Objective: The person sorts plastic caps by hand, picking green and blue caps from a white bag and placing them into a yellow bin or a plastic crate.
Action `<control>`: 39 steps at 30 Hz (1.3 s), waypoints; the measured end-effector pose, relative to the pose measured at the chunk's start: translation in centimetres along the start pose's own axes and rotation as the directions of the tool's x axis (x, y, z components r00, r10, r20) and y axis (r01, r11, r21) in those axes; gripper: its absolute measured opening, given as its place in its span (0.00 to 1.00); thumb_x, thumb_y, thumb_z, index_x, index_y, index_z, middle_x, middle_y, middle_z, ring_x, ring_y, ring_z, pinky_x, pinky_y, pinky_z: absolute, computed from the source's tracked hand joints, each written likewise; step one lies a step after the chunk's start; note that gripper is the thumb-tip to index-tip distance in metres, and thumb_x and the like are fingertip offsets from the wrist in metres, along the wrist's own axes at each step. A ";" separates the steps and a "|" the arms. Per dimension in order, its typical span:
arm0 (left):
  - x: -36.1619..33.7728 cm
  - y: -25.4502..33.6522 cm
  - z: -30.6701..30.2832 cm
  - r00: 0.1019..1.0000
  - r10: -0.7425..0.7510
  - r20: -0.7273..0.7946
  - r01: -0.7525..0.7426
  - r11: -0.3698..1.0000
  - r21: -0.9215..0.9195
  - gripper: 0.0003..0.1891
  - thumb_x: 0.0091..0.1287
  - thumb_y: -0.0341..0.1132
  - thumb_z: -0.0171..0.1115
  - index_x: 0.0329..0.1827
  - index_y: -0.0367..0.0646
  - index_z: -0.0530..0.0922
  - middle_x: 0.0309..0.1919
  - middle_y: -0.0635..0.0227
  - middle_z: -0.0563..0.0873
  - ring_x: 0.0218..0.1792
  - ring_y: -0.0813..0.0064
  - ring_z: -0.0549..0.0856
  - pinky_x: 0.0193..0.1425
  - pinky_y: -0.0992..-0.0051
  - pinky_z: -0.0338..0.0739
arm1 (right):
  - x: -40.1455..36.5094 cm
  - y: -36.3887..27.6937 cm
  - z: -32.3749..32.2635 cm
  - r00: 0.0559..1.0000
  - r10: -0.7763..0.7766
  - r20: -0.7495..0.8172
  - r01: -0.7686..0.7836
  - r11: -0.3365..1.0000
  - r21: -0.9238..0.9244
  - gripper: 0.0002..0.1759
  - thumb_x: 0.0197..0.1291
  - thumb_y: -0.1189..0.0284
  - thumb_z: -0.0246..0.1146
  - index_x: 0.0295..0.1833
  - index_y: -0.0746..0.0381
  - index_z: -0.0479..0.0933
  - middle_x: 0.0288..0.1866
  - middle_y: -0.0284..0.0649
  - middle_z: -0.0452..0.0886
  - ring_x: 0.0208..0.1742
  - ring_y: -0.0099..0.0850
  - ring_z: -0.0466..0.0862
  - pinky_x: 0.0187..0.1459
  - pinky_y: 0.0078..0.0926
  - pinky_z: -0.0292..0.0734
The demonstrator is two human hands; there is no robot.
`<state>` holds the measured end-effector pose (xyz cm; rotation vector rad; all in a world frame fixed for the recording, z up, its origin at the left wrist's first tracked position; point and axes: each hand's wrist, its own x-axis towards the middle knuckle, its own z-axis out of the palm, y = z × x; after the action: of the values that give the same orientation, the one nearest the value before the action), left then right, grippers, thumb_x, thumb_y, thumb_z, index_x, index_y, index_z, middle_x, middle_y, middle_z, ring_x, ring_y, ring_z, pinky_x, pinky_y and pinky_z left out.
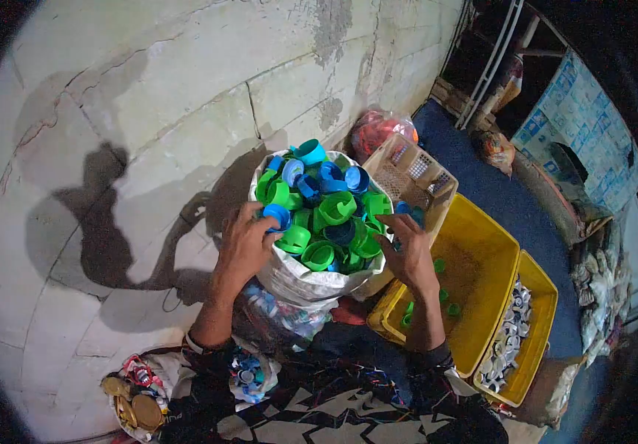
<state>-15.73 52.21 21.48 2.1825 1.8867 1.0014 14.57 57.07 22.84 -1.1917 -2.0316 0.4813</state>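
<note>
Plastic caps, green and blue, are heaped right up to the mouth of a white sack, centre of the scene and close to the wall. Biggest thing here is that wall, running across the left and far side; then, over on the right, a large yellow tub with a few green pieces on its bottom, and beside it a narrower yellow tub holding pale pieces. Far of the large tub sits a pale crate. Now the white sack: soft, creased sides, best gripped by a fold of its rim, and probably bulky rather than very heavy. Down to the hands: the right hand is at the sack's right edge, fingers spread beside the green caps, nothing seen held. Over on the left edge, the left hand has its fingers bent around a blue cap; whether it's truly pinching, I can't tell. Each cap looks light, fairly stiff and smooth, so it could slip, but it shouldn't be fragile. Thumb and finger across a ring wall is the sensible hold, and loose neighbours may roll off that crowded heap.
</note>
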 end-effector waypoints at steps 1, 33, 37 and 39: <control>0.0 -0.1 0.1 1.000 -0.010 -0.001 0.010 1.000 0.000 0.11 0.55 0.31 0.72 0.40 0.44 0.83 0.54 0.53 0.78 0.55 0.50 0.78 0.58 0.56 0.73 | -0.2 -0.1 0.0 0.999 0.047 0.024 -0.048 0.999 0.024 0.20 0.55 0.78 0.67 0.56 0.62 0.79 0.52 0.54 0.81 0.51 0.52 0.82 0.53 0.42 0.78; 3.0 2.1 3.9 0.952 0.005 -0.305 -0.009 1.000 -0.013 0.11 0.54 0.33 0.75 0.35 0.41 0.82 0.46 0.53 0.83 0.50 0.50 0.81 0.55 0.55 0.72 | 2.9 0.7 5.4 0.999 -0.033 -0.027 0.033 0.999 -0.015 0.22 0.51 0.66 0.73 0.52 0.59 0.80 0.53 0.52 0.80 0.53 0.52 0.80 0.55 0.45 0.76; 2.9 3.0 4.0 0.928 -0.142 -0.344 0.180 0.980 0.080 0.12 0.54 0.34 0.75 0.37 0.42 0.82 0.44 0.53 0.84 0.48 0.48 0.81 0.52 0.56 0.73 | 2.7 1.8 4.4 0.990 -0.018 -0.137 0.018 1.000 -0.001 0.20 0.52 0.66 0.72 0.51 0.59 0.80 0.54 0.52 0.80 0.53 0.53 0.80 0.54 0.47 0.77; 2.7 3.3 3.5 0.937 -0.244 -0.251 0.269 0.960 0.073 0.14 0.54 0.35 0.75 0.40 0.43 0.82 0.42 0.53 0.85 0.46 0.47 0.82 0.50 0.57 0.74 | 2.5 1.8 3.4 0.985 -0.011 -0.173 0.013 1.000 0.007 0.19 0.51 0.67 0.73 0.49 0.61 0.81 0.53 0.52 0.80 0.53 0.52 0.80 0.54 0.45 0.77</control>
<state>-11.02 55.05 21.39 1.8660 2.3087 1.1804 12.38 60.26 20.39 -1.1738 -1.8859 0.3666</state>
